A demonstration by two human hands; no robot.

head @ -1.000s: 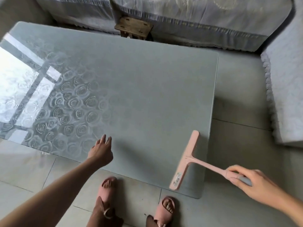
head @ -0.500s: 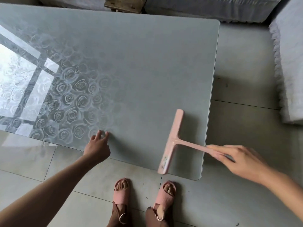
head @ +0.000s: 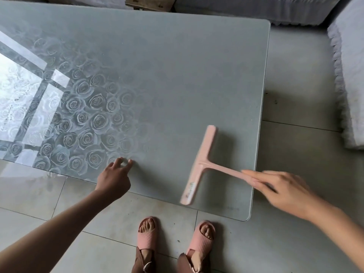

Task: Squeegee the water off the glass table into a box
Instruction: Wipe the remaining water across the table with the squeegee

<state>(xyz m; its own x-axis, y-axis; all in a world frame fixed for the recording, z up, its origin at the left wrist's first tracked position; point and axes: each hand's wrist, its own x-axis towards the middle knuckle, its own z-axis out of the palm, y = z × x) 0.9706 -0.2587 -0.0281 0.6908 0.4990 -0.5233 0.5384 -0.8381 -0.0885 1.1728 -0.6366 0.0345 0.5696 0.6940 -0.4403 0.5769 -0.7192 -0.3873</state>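
Standing at the table's near edge, you have your slippers (head: 146, 236) on the floor tiles at the bottom centre of the frame. Just above them, your left hand (head: 114, 179) holds nothing; its bent fingertips rest on the table (head: 177, 75) close to that edge. Your right hand (head: 283, 191), blurred at lower right, grasps the squeegee (head: 201, 166) by the end of its thin handle, fingers lying along it. The blade sits over the glass near the lower right corner, running from the near edge away from you; whether it touches the glass cannot be told.

The squeegee looks like light, stiff plastic. Your grip at the handle's tip probably gives little pressure, so taking hold nearer the crossbar should keep the blade flat. Wet glass is likely slippery and the pane breakable, so lean on it lightly.

No water shows plainly, and no box is in view. Farther off, roses and a window reflection fill the upper left, a wooden stool (head: 149, 2) sits at the top edge, and a covered sofa (head: 350, 75) lies at the right.
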